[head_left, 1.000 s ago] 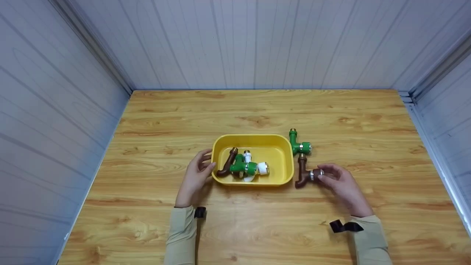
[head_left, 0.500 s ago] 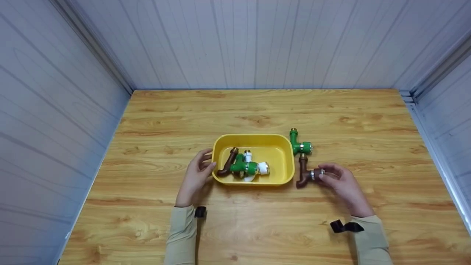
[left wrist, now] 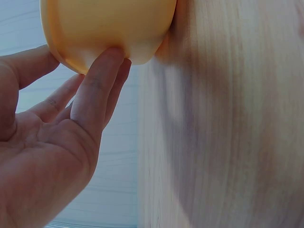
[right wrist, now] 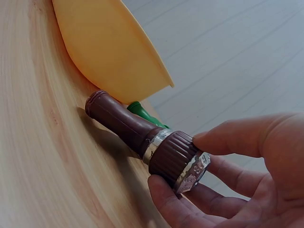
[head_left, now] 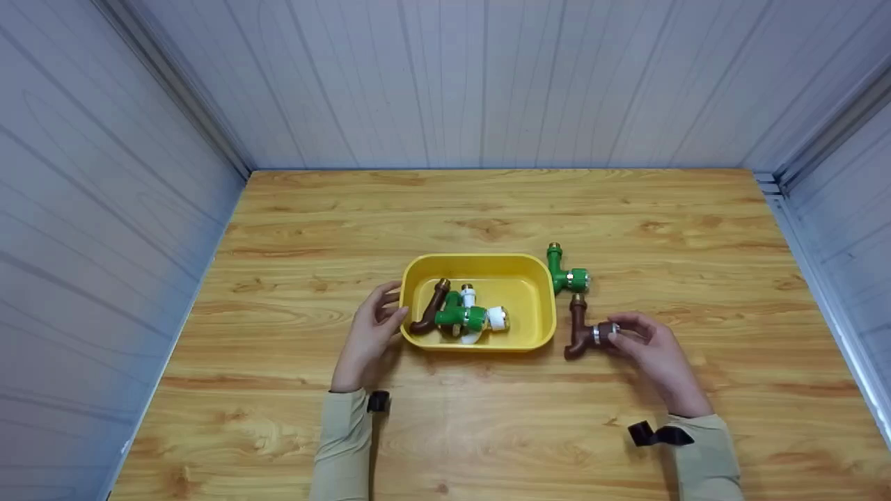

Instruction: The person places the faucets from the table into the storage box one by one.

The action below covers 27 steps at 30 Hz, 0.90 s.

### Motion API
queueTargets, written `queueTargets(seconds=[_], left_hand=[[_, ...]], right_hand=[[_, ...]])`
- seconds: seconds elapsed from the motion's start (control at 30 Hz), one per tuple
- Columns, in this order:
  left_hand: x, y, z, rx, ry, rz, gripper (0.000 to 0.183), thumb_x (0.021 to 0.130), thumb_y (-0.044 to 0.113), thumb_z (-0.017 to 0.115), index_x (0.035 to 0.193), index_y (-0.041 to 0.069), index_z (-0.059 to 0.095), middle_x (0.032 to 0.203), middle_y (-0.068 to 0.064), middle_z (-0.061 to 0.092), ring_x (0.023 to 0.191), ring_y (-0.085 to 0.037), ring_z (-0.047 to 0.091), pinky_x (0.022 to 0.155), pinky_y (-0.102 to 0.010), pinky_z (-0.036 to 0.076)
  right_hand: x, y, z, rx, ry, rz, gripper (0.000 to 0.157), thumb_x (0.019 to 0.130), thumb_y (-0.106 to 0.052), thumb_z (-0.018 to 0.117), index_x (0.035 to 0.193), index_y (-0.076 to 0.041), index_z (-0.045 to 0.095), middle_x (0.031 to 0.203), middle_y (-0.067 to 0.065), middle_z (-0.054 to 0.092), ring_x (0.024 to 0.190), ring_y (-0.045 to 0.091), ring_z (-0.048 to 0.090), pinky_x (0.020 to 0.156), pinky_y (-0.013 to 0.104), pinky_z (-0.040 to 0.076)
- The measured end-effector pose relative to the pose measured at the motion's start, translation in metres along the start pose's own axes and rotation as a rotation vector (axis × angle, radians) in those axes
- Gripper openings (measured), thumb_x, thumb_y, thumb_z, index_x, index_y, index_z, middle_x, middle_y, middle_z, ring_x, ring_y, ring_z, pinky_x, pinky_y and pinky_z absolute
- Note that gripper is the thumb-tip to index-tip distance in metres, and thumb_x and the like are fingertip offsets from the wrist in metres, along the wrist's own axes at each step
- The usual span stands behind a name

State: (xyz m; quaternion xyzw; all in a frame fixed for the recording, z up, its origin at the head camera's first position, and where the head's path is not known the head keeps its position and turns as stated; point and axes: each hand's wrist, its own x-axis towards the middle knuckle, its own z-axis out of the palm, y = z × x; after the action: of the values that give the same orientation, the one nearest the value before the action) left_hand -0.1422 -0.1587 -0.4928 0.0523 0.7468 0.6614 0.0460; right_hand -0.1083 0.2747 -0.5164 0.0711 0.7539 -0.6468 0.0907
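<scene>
My right hand (head_left: 651,351) pinches the ribbed knob end of a brown tap (head_left: 579,330), right of the yellow bin (head_left: 532,337). Close up in the right wrist view, thumb and fingers grip the brown tap (right wrist: 126,121) around its silver-trimmed knob, and a shadow lies under its body. My left hand (head_left: 372,334) touches the bin's left side with extended fingers. In the left wrist view, the fingertips (left wrist: 107,59) rest against the bin's outer wall (left wrist: 109,28). Inside the bin lie another brown tap (head_left: 430,311), green taps (head_left: 473,319) and white taps (head_left: 469,297), partly overlapping.
A green tap (head_left: 572,280) with a brass thread lies on the wood-grain table (head_left: 487,431), close against the bin's right side and behind the held brown tap. Pale panel walls (head_left: 445,83) enclose the table at the back, left and right.
My right hand and the brown tap have shifted slightly right and toward me, farther from the bin. The left hand, the bin and its contents have stayed put.
</scene>
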Motion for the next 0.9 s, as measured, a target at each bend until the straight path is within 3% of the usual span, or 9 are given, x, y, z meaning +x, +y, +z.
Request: queueTargets(seconds=[0.3,0.67,0.9], left_hand=[[0.0,0.0,0.0,0.007,-0.003,0.013,0.045,0.092,-0.006,0.057,0.134,-0.013,0.042,0.124,-0.037,0.05,0.11,-0.052,0.052,0.092,-0.046,0.047],[-0.001,0.001,0.0,0.007,0.002,0.013,0.044,0.092,-0.007,0.057,0.133,-0.013,0.043,0.122,-0.037,0.051,0.108,-0.054,0.052,0.089,-0.041,0.049],[0.001,-0.007,-0.001,-0.008,-0.003,0.009,0.045,0.093,-0.005,0.057,0.135,-0.011,0.042,0.122,-0.036,0.051,0.107,-0.052,0.053,0.088,-0.049,0.049]], right_hand=[[-0.006,-0.003,-0.003,-0.019,0.02,-0.014,0.044,0.089,-0.004,0.066,0.127,0.013,0.049,0.122,0.021,0.056,0.099,0.008,0.059,0.084,0.022,0.051],[-0.01,-0.011,-0.007,-0.026,0.011,-0.045,0.044,0.089,-0.009,0.068,0.125,0.011,0.052,0.12,0.013,0.058,0.098,0.009,0.061,0.084,0.027,0.052],[-0.016,-0.021,-0.005,0.024,-0.005,-0.059,0.045,0.09,-0.006,0.066,0.126,0.014,0.048,0.122,0.016,0.055,0.1,0.01,0.062,0.084,0.025,0.052]])
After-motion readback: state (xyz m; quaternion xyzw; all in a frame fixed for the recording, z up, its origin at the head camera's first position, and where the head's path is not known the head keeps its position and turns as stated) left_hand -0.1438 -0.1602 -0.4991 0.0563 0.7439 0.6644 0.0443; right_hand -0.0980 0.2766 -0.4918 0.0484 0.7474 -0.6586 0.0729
